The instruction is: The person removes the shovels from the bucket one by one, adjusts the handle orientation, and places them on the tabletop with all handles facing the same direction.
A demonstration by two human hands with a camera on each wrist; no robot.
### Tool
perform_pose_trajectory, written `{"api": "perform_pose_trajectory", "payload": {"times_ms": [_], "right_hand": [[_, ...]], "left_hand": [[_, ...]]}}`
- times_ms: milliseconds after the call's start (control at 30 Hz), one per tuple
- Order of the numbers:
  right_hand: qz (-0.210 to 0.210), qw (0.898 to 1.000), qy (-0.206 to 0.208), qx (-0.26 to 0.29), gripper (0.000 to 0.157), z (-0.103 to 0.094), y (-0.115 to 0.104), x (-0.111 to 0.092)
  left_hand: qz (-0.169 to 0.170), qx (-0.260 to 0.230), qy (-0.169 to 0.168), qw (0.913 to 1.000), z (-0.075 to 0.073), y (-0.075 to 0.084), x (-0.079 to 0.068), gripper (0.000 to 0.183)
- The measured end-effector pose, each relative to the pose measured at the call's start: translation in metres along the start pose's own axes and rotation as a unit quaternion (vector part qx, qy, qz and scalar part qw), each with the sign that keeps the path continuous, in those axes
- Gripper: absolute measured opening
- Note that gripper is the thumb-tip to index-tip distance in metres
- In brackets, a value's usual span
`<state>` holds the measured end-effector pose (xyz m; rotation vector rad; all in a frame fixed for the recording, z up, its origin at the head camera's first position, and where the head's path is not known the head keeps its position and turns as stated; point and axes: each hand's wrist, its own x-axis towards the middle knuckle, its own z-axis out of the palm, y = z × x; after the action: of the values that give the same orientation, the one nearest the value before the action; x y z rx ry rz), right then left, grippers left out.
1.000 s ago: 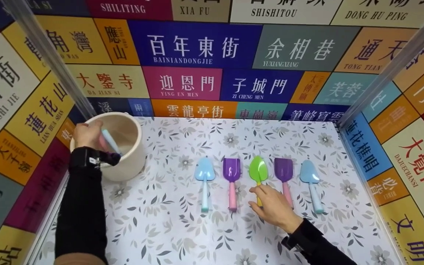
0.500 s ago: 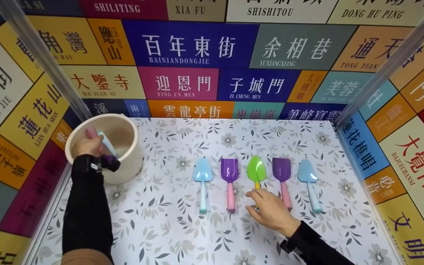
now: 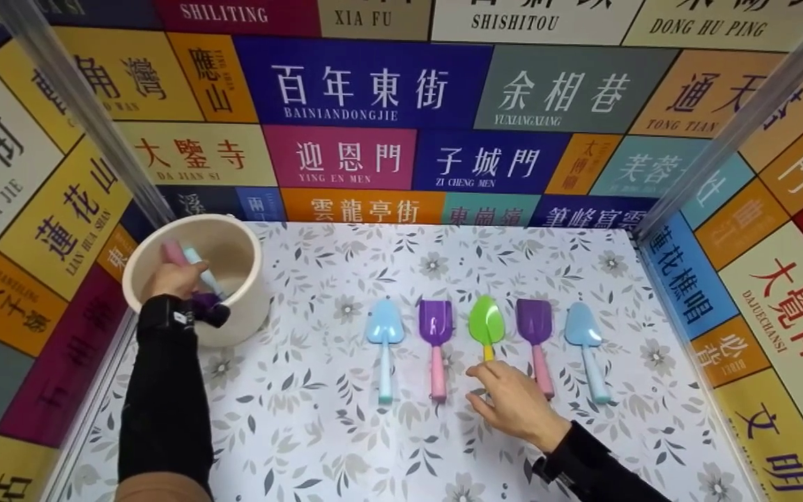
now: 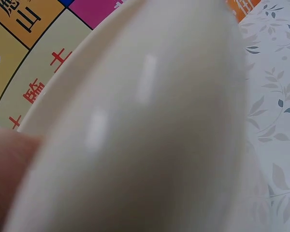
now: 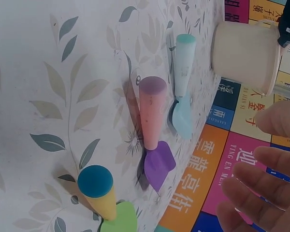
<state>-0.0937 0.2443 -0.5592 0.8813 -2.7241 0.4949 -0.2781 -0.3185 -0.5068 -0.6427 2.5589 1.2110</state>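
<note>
In the head view my left hand (image 3: 177, 277) is inside the cream bucket (image 3: 245, 314) at the left. A pink handle (image 3: 173, 252) and a light blue handle (image 3: 203, 270) stick up beside it. One finger reaches the blue handle; the other fingers are hidden. My right hand (image 3: 516, 404) hovers by the yellow handle of a green toy shovel (image 3: 487, 321), its fingers loosely spread and holding nothing in the right wrist view. Flanking that shovel lie purple shovels with pink handles, left (image 3: 436, 322) and right (image 3: 534, 324). Light blue shovels, left (image 3: 384, 324) and right (image 3: 584, 328), end the row.
A white, leaf-patterned tabletop (image 3: 325, 432) carries the row of shovels. Colourful walls printed with Chinese characters (image 3: 366, 84) enclose it at the back and both sides. Clear strips (image 3: 722, 132) run up the corners. The bucket wall (image 4: 150, 121) fills most of the left wrist view.
My left hand has moved from the bucket's rim deeper inside, and more of the pink handle shows. My right hand has drifted slightly down from the green shovel, which stays on the table.
</note>
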Motion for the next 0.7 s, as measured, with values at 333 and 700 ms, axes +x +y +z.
{"api": "perform_pose_trajectory", "payload": {"times_ms": [333, 700], "right_hand": [[0.007, 1.0, -0.011, -0.001, 0.031, -0.0032, -0.0002, 0.0002], [-0.004, 1.0, 0.001, -0.009, 0.033, -0.0043, 0.0001, 0.0009]], "left_hand": [[0.047, -0.022, -0.041, 0.9978, 0.0029, -0.0042, 0.0055, 0.046], [0.15, 0.084, -0.148, 0.9739, 0.0092, 0.0038, 0.0096, 0.076]]}}
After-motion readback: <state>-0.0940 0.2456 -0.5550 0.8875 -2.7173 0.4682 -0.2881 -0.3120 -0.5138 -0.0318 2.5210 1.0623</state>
